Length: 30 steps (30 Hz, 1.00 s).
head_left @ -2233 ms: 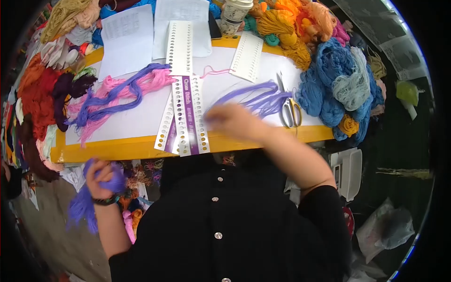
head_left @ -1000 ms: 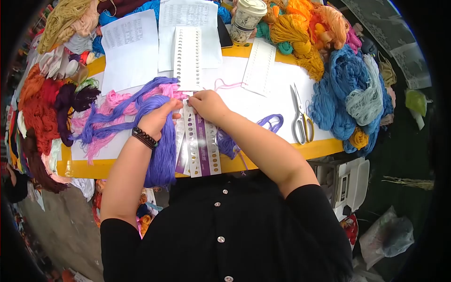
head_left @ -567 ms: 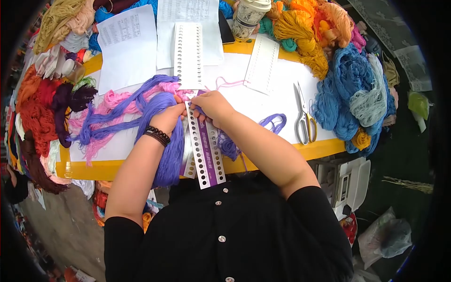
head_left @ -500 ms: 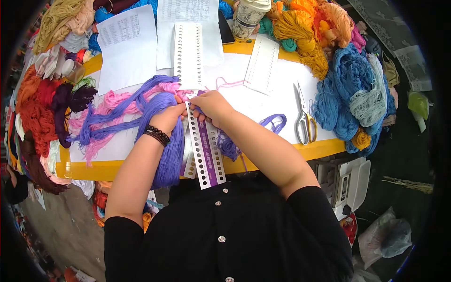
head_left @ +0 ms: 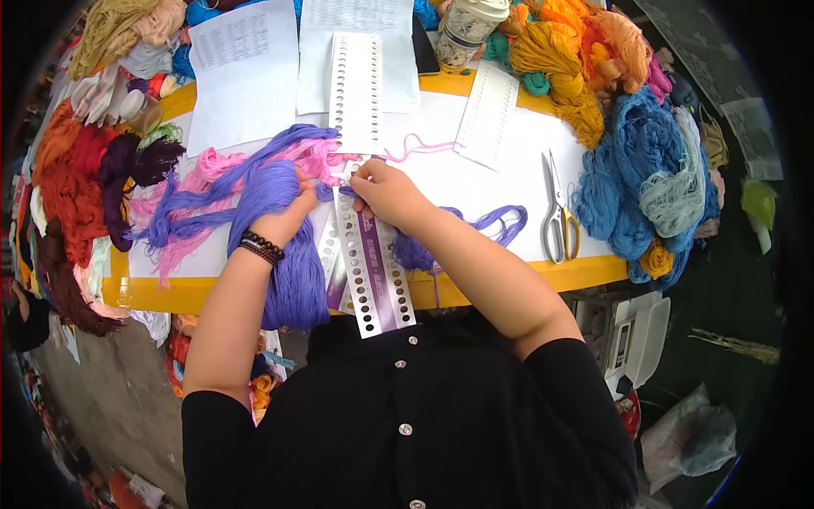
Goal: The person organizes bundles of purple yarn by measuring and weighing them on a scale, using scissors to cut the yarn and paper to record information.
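My left hand (head_left: 288, 219), with dark beaded bracelets at its wrist, is closed on a thick skein of violet-blue thread (head_left: 292, 288). A strand of it runs across to my right hand (head_left: 388, 193), whose fingers are pinched on thread at the top end of a punched thread card (head_left: 376, 276) with a purple printed stripe. That card slants down over the table's front edge. Another punched card lies partly under it. Loose violet loops (head_left: 414, 253) rest beside my right forearm. Pink thread (head_left: 208, 170) lies beyond my left hand. What exactly sits between the right fingertips is hidden.
Scissors (head_left: 555, 216) lie at the right. White punched cards (head_left: 356, 93) and printed sheets (head_left: 244, 81) are at the back, near a lidded cup (head_left: 469, 32). Blue skeins (head_left: 640, 161), orange skeins (head_left: 555, 51) and red skeins (head_left: 68, 187) ring the yellow-edged table (head_left: 195, 294).
My left hand has moved left, away from the card, drawing the violet strand out between my hands. My right hand stays at the card's top. The whole view has shifted slightly.
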{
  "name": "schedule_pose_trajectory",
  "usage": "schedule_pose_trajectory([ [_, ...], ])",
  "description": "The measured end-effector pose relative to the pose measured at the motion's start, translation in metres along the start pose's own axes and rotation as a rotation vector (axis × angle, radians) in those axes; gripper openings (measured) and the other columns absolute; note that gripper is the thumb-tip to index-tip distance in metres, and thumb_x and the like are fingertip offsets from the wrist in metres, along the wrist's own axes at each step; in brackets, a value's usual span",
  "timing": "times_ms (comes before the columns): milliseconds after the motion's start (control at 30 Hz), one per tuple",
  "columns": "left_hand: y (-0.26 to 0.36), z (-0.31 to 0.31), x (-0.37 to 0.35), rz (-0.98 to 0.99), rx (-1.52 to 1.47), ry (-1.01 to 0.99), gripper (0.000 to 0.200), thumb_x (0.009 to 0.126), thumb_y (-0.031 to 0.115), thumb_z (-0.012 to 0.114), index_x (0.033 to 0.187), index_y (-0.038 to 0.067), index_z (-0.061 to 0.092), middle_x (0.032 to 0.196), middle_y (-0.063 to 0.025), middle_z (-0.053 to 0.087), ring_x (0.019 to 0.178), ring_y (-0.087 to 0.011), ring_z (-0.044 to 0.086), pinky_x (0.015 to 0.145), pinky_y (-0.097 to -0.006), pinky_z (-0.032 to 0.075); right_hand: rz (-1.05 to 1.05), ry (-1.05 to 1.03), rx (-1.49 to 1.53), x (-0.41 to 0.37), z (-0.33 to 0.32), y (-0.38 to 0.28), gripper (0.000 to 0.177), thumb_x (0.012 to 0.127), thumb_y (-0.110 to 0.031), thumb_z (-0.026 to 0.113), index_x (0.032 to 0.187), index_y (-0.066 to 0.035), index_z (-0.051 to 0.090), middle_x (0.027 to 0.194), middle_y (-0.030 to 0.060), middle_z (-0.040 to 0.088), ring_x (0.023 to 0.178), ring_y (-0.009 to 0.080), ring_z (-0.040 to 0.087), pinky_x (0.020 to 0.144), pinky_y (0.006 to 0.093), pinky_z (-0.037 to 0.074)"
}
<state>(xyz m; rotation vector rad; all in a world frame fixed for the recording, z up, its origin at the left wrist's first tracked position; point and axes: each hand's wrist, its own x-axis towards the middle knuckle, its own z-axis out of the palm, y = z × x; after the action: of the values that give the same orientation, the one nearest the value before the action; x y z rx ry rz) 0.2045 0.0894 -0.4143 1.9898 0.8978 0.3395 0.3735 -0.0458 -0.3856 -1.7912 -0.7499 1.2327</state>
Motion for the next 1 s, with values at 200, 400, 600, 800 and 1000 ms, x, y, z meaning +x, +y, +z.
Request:
schedule_pose_trajectory([
  [200,0.038,0.004,-0.013,-0.316,-1.056,-0.005,0.019,0.081,0.004,0.068,0.097,0.009,0.06,0.09,-0.0037,0.064,0.08,-0.0148,0.063,0.073,-0.028,0.052,-0.089,0.089,-0.082,-0.005,0.004,0.004,0.021,0.091,-0.02,0.048,0.097,0.0,0.055,0.07,0.0124,0.066,0.059,0.021,0.063,0.06,0.0337,0.049],
  [400,0.041,0.008,-0.018,-0.399,-1.193,0.032,0.015,0.084,0.006,0.067,0.096,0.01,0.06,0.09,-0.0024,0.063,0.077,-0.0147,0.061,0.07,-0.0284,0.052,-0.093,0.102,-0.054,-0.004,0.003,0.007,0.019,0.091,-0.017,0.047,0.099,-0.002,0.054,0.07,0.0119,0.067,0.059,0.0211,0.063,0.061,0.0336,0.049],
  [600,0.039,0.004,-0.022,-0.449,-1.047,0.135,0.014,0.085,0.013,0.067,0.098,0.01,0.06,0.085,-0.0011,0.061,0.077,-0.0111,0.059,0.071,-0.0266,0.048,-0.093,0.09,-0.124,-0.004,0.003,0.007,0.022,0.088,-0.022,0.055,0.098,-0.002,0.055,0.073,0.0118,0.067,0.066,0.0216,0.065,0.065,0.0335,0.049],
  [800,0.011,0.005,-0.02,-0.111,-0.609,0.119,0.026,0.084,0.021,0.071,0.103,0.008,0.059,0.089,-0.0013,0.06,0.086,-0.0105,0.054,0.079,-0.0266,0.042,-0.128,0.12,-0.158,-0.006,0.004,0.009,0.025,0.084,-0.023,0.063,0.096,-0.002,0.057,0.078,0.0125,0.067,0.072,0.0239,0.065,0.068,0.0334,0.05],
  [1000,0.051,-0.003,-0.036,-0.238,-0.926,0.12,0.026,0.084,0.015,0.069,0.106,0.005,0.059,0.09,-0.0019,0.059,0.082,-0.0104,0.055,0.076,-0.0256,0.044,-0.133,0.108,-0.16,-0.01,0.003,0.007,0.025,0.084,-0.023,0.063,0.096,-0.001,0.058,0.081,0.0148,0.067,0.076,0.0263,0.065,0.069,0.035,0.05],
])
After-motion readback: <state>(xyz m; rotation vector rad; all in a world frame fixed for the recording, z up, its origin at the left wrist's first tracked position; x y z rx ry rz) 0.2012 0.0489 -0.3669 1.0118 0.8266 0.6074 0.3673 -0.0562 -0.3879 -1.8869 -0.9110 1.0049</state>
